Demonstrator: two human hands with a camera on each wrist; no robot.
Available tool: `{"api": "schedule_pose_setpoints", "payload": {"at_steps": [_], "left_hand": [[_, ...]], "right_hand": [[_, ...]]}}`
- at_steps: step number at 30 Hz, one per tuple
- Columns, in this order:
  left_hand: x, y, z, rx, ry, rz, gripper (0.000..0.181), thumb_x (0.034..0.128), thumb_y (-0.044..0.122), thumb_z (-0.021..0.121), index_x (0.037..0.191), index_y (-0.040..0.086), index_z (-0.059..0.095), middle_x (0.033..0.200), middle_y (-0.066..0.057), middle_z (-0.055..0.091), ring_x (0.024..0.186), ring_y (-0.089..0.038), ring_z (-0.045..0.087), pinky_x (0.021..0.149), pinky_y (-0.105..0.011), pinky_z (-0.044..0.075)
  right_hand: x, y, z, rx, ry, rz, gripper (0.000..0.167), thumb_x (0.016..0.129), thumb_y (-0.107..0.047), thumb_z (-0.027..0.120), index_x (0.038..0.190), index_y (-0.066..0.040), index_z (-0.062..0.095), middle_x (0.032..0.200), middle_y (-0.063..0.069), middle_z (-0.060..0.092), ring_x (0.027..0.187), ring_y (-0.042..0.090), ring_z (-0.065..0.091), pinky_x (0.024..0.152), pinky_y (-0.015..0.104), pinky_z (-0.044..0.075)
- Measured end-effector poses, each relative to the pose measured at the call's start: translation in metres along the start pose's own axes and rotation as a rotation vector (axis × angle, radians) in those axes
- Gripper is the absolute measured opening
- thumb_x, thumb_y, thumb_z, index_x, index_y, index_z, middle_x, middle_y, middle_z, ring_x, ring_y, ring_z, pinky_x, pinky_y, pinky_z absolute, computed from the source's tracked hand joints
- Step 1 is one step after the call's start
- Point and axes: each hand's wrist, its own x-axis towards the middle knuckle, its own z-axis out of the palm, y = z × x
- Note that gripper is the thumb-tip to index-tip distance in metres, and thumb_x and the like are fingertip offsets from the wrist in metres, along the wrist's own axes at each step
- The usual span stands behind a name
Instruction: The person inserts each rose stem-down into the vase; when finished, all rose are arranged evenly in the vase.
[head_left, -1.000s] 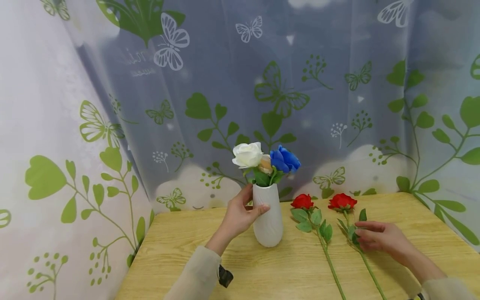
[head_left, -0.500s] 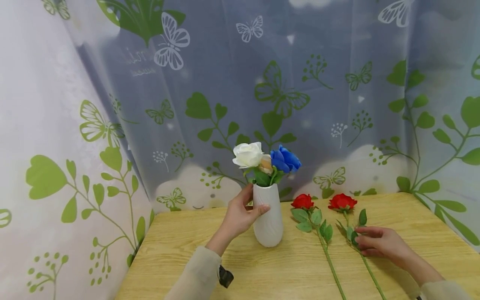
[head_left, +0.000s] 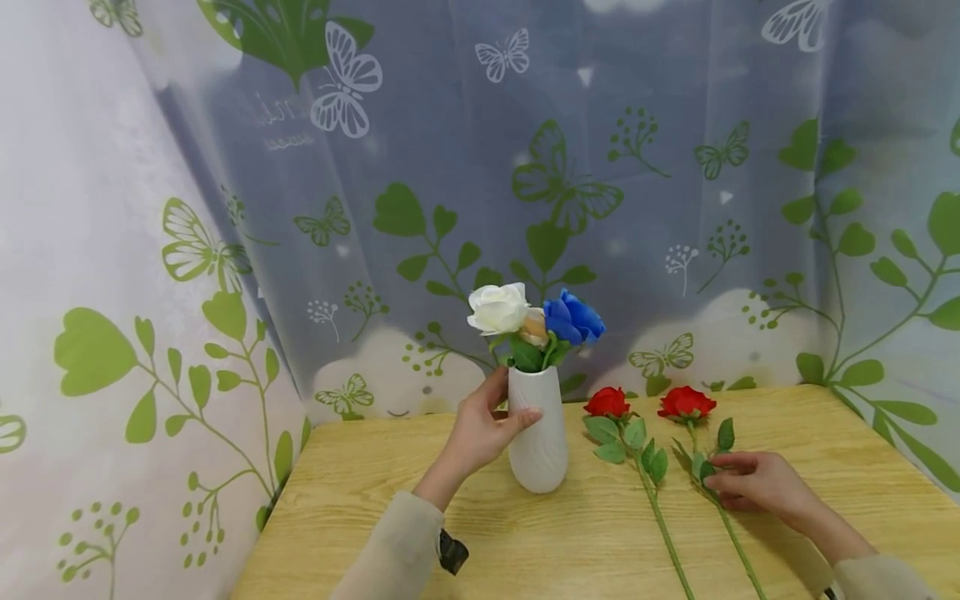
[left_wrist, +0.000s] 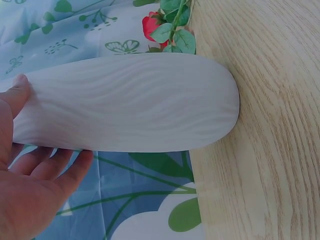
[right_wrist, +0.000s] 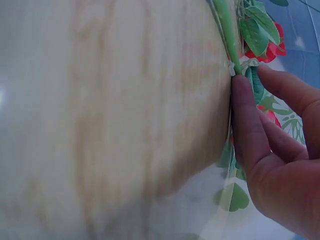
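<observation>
A white ribbed vase (head_left: 538, 450) stands upright on the table, holding a white rose (head_left: 498, 309), a blue rose (head_left: 572, 318) and a pale orange bloom (head_left: 535, 327). My left hand (head_left: 476, 433) grips its upper left side; in the left wrist view the thumb and fingers lie on opposite sides of the vase (left_wrist: 135, 102). Two long-stemmed red roses lie to the right. My right hand (head_left: 761, 486) pinches the leafy stem of the right red rose (head_left: 687, 403). In the right wrist view, fingertips of the hand (right_wrist: 280, 130) meet at its green stem (right_wrist: 226, 27).
The other red rose (head_left: 607, 402) lies between the vase and my right hand, its stem towards the near edge. A curtain (head_left: 450, 125) printed with leaves and butterflies hangs behind the wooden table (head_left: 360, 467) and at its sides.
My right hand has moved slightly left and closed in on the right rose's stem. The left hand keeps its grip on the vase, and the head view has shifted very slightly.
</observation>
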Motion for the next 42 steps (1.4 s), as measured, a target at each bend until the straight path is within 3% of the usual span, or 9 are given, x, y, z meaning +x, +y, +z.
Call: {"api": "schedule_pose_setpoints", "payload": {"at_steps": [12,19,22,27,31,34,38,40,42], "left_hand": [[-0.001,-0.001,0.000,0.000,-0.002,-0.001,0.070,0.0965,0.022,0.080,0.158,0.017,0.047,0.140,-0.012,0.067,0.125,-0.026,0.068,0.094,-0.047,0.063],[-0.001,-0.002,0.001,-0.003,0.002,0.000,0.071,0.0962,0.021,0.080,0.159,0.017,0.047,0.142,-0.013,0.067,0.127,-0.028,0.068,0.095,-0.051,0.062],[0.000,-0.002,0.001,0.003,0.003,-0.002,0.071,0.0961,0.021,0.080,0.158,0.016,0.047,0.141,-0.013,0.067,0.127,-0.027,0.068,0.094,-0.048,0.062],[0.000,-0.001,0.001,0.004,-0.002,-0.005,0.071,0.0962,0.021,0.080,0.158,0.017,0.047,0.141,-0.012,0.067,0.126,-0.026,0.068,0.094,-0.044,0.063],[0.001,-0.001,0.001,0.001,-0.006,-0.001,0.070,0.0965,0.022,0.080,0.158,0.017,0.048,0.142,-0.012,0.067,0.126,-0.027,0.068,0.093,-0.043,0.063],[0.000,-0.001,0.001,0.002,-0.007,0.005,0.069,0.0968,0.022,0.080,0.158,0.016,0.048,0.142,-0.013,0.067,0.127,-0.028,0.068,0.093,-0.043,0.063],[0.000,0.000,0.000,-0.002,-0.010,-0.001,0.070,0.0969,0.023,0.080,0.158,0.016,0.047,0.142,-0.013,0.066,0.128,-0.028,0.068,0.094,-0.045,0.063],[0.000,0.000,0.000,-0.008,-0.010,-0.010,0.070,0.0965,0.023,0.080,0.159,0.017,0.048,0.143,-0.012,0.066,0.128,-0.027,0.067,0.095,-0.047,0.062],[0.000,-0.001,-0.001,-0.011,-0.009,-0.007,0.070,0.0966,0.022,0.080,0.159,0.017,0.047,0.143,-0.013,0.066,0.128,-0.028,0.067,0.096,-0.048,0.062]], "right_hand": [[0.004,-0.008,0.013,-0.259,0.092,-0.038,0.079,0.089,-0.022,0.087,0.139,0.025,0.048,0.105,0.019,0.072,0.078,0.019,0.077,0.069,0.032,0.065],[0.006,-0.008,0.016,-0.241,0.110,0.007,0.081,0.089,-0.019,0.085,0.140,0.029,0.043,0.124,0.043,0.062,0.077,0.022,0.079,0.070,0.034,0.065],[0.007,-0.008,0.016,-0.227,0.112,0.024,0.079,0.091,-0.017,0.083,0.140,0.030,0.042,0.130,0.047,0.057,0.078,0.022,0.079,0.070,0.034,0.065],[0.009,-0.009,0.015,-0.223,0.113,0.047,0.075,0.091,-0.012,0.080,0.138,0.032,0.041,0.131,0.049,0.056,0.076,0.022,0.079,0.071,0.034,0.066],[0.009,-0.011,0.015,-0.226,0.128,0.052,0.063,0.089,-0.009,0.078,0.129,0.030,0.050,0.116,0.044,0.064,0.073,0.021,0.077,0.069,0.035,0.066],[0.008,-0.011,0.016,-0.207,0.142,0.060,0.035,0.087,-0.008,0.075,0.096,0.019,0.055,0.092,0.025,0.070,0.069,0.018,0.074,0.065,0.033,0.064],[0.007,-0.009,0.014,-0.161,0.148,0.053,0.042,0.089,-0.008,0.071,0.105,0.025,0.051,0.086,0.016,0.070,0.069,0.019,0.073,0.063,0.033,0.064],[0.007,-0.009,0.012,-0.130,0.145,0.047,0.065,0.091,-0.008,0.069,0.133,0.033,0.040,0.092,0.017,0.073,0.069,0.019,0.074,0.064,0.035,0.065],[0.007,-0.010,0.011,-0.118,0.141,0.032,0.076,0.092,-0.008,0.068,0.141,0.035,0.028,0.095,0.020,0.074,0.071,0.019,0.074,0.066,0.034,0.065]]}}
